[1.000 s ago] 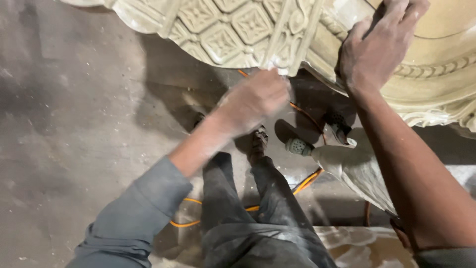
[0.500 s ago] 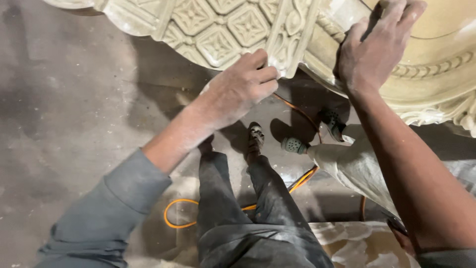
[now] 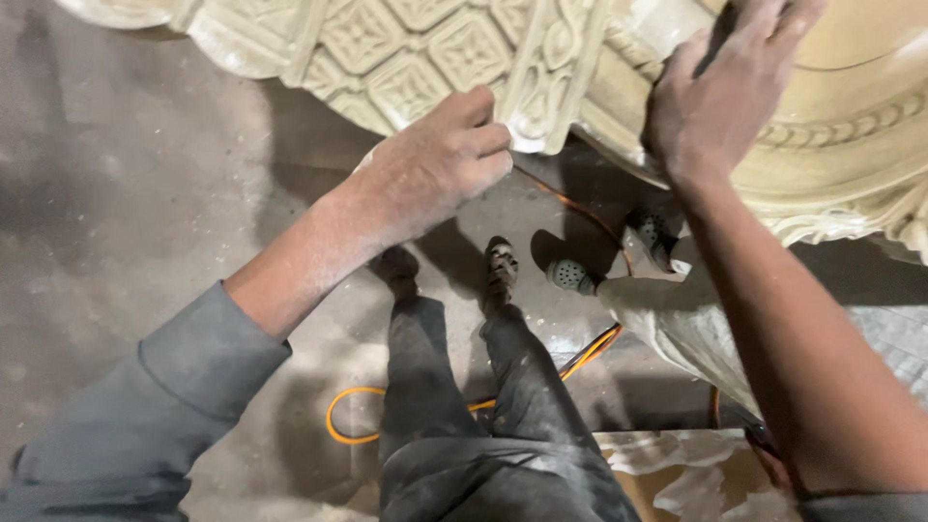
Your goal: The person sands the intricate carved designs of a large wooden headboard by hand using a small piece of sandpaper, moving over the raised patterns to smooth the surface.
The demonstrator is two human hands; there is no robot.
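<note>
1. I take the carved stone (image 3: 464, 58) as my landmark: a pale, round piece with square flower panels and a beaded band, filling the top of the view.
2. My left hand (image 3: 435, 164) sits at the stone's lower edge, fingers curled together against a raised scroll rib; the grip looks pressed to the carving, but I cannot tell if anything is pinched in it.
3. My right hand (image 3: 720, 97) lies flat on the stone to the right of that rib, fingers spread and pressing down above the beaded band, holding nothing that I can see.
4. As I judge it, the carving is far along: panels, scrolls and beads are all cut crisp. Dust coats the stone and my arms, so what is left seems to be fine finishing along the edge.
5. Below the stone are my dusty trousers (image 3: 483, 416), an orange cable (image 3: 406, 406) looping over the floor (image 3: 116, 213), and another person's feet in perforated shoes (image 3: 570, 275).
6. Hidden or cut off: the stone's top and right side run out of view, its support is unseen, and the left fingertips are tucked beneath the edge.
</note>
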